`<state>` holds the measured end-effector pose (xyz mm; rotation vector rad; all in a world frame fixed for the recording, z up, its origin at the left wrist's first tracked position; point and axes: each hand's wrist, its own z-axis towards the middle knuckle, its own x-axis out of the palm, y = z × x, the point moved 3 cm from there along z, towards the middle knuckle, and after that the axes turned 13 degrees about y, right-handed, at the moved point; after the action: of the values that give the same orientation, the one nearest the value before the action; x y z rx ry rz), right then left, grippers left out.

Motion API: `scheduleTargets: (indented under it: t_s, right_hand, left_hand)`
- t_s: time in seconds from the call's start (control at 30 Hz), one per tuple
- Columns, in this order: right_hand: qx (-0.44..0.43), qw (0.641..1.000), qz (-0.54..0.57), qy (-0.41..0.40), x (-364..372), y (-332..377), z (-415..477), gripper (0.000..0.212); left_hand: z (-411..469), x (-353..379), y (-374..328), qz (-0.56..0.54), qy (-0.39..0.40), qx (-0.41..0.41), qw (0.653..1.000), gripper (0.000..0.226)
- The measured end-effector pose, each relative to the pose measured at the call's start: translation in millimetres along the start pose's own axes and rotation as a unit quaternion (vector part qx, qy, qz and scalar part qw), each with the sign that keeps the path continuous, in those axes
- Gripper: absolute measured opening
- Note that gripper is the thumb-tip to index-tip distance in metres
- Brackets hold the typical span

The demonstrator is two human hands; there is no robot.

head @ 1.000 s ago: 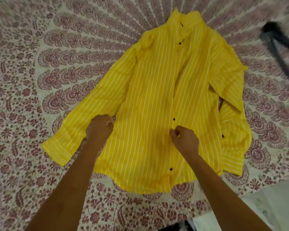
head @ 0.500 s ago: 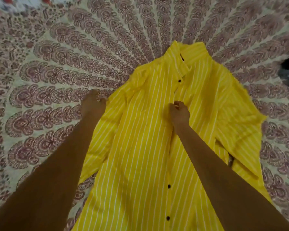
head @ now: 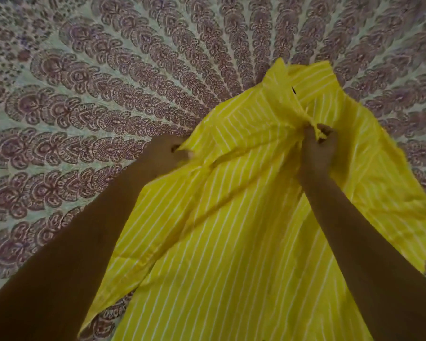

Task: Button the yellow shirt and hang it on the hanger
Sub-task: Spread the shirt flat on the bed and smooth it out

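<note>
Shirt: yellow shirt (head: 231,242) w/ thin white stripes, lying front-up on the sheet, centre-right of view. Hem end runs off the bottom edge, collar end points away from the person.
Collar: collar (head: 308,75) at the far end, rumpled, partly raised off the sheet.
Dark mark: small dark mark (head: 293,90) just below the collar on the front strip. Button or buttonhole, can't tell.
Left hand: left hand (head: 164,153) at the shirt's left edge, approx. shoulder level. Fingers are curled round the cloth edge, gripping it.
Right hand: right hand (head: 317,150) over the upper chest, below the collar. Thumb & fingers pinch a bunched-up fold of the front, w/ creases drawn twd the pinch.
Arms: left forearm (head: 71,254) bare, lies over the sheet. Right forearm (head: 367,242) bare, crosses the shirt front.
Sleeve: sleeve (head: 143,242) on the left side lies flat beside the left forearm, its lower end nr the bottom-left of view.
Right side: loose folds nr the right edge of view; that sleeve is not clearly made out.
Sheet: sheet (head: 84,99) pale w/ maroon-brown fan-shaped print in rings, around & under the shirt.
Front closure: covered by the right forearm & folds, so buttoned or not, can't tell.
</note>
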<state>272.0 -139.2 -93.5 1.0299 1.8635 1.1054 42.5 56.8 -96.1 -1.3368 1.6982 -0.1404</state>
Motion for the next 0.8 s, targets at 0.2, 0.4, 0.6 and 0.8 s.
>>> scheduleTargets:
  t_s: [0.2,0.4,0.6,0.8]
  right_hand:
    - [0.176,0.966,0.024,0.187,29,9,16,0.031]
    - [0.095,0.965,-0.182,0.161,56,15,33,0.031]
    - [-0.056,0.914,-0.393,0.086,65,35,40,0.028]
    - [-0.101,0.949,-0.299,0.024,60,40,37,0.043]
  left_hand:
    - [0,-59,46,-0.066,-0.178,-0.097,0.977,0.019]
    - [20,-72,38,0.046,-0.207,-0.15,0.966,0.022]
    - [32,-75,30,0.067,-0.24,-0.213,0.945,0.018]
    - [8,-76,54,-0.043,-0.229,-0.109,0.966,0.015]
